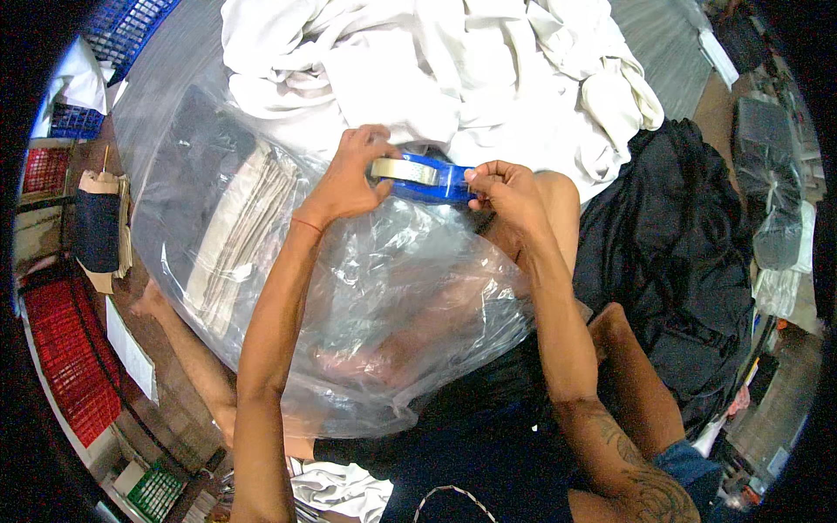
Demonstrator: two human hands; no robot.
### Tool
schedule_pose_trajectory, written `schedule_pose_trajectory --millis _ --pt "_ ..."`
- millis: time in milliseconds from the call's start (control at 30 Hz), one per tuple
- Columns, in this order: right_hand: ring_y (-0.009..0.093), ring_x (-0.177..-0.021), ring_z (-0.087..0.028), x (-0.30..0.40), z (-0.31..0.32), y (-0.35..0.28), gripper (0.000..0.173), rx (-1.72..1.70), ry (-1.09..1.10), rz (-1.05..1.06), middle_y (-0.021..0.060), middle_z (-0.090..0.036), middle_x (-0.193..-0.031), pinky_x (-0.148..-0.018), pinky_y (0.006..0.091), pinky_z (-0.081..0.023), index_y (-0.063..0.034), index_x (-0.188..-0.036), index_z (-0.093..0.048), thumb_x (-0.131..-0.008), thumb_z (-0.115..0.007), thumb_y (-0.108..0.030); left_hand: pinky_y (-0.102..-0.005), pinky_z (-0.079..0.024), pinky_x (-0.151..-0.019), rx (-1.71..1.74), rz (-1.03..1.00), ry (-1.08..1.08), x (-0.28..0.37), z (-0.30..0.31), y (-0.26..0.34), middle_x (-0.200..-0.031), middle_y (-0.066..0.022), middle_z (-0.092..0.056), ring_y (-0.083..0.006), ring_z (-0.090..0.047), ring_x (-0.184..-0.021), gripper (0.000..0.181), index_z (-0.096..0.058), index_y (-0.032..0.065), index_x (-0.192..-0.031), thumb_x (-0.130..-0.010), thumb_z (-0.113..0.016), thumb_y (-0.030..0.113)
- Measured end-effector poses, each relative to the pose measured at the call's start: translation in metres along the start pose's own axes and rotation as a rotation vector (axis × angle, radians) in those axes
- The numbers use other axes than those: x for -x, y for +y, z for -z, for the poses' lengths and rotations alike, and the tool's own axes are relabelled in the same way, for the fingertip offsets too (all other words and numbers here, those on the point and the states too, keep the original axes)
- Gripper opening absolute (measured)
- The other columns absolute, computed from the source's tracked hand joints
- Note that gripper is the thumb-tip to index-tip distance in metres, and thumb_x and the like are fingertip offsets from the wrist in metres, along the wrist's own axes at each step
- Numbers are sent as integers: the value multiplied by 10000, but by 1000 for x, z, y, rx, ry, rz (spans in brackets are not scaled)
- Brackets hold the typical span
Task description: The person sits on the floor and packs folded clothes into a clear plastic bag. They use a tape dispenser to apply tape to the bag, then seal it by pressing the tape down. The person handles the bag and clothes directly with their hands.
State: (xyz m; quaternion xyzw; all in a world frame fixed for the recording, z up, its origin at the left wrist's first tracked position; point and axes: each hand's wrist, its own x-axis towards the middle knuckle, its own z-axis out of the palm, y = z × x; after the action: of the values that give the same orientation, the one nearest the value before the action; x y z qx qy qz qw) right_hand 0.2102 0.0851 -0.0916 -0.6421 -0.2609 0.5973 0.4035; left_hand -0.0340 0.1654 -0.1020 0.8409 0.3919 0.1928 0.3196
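A blue tape dispenser (451,180) with a roll of clear tape (405,171) is held between both hands. My left hand (356,173) grips its roll end, fingers over the top and thumb below. At the other end, my right hand (500,186) pinches the tip near the cutting edge; whether it holds the tape's end is not clear. Under the hands, a large clear plastic bag (392,261) covers my lap. Inside its left part lies a stack of folded cream and dark cloth (229,242). Just beyond the dispenser is a heap of white fabric (405,78).
Black fabric (667,261) is piled at the right. Red plastic crates (68,353), a blue crate (127,33) and a wrapped dark bundle (98,222) stand at the left. More plastic-wrapped dark goods (768,176) lie at the far right.
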Motion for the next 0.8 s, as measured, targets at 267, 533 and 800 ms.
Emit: schedule_pose_trajectory --millis 267,533,800 --pt "98 -562 -556 0 -2 -7 169 53 -3 -9 49 -620 -716 -509 201 -479 12 -875 -614 -830 -713 -118 -307 -439 -926 505 274 -40 -18 -21 -1 -1079 -80 -661 -195 -595 -1022 300 -690 40 -998 -775 -741 234" --pt "95 -594 -561 -2 1 2 169 91 -10 9 55 -629 -744 -511 206 -464 15 -869 -618 -825 -714 -117 -310 -455 -925 368 270 -163 -26 -30 -4 -1035 -76 -694 -171 -622 -989 309 -698 45 -1042 -802 -721 239" --pt "101 -528 -535 -10 6 9 176 85 11 34 61 -625 -689 -457 218 -417 29 -857 -623 -810 -713 -115 -368 -456 -940 132 129 -29 -20 -36 11 -1020 -117 -688 -299 -633 -1013 459 -685 72 -1061 -726 -774 373"
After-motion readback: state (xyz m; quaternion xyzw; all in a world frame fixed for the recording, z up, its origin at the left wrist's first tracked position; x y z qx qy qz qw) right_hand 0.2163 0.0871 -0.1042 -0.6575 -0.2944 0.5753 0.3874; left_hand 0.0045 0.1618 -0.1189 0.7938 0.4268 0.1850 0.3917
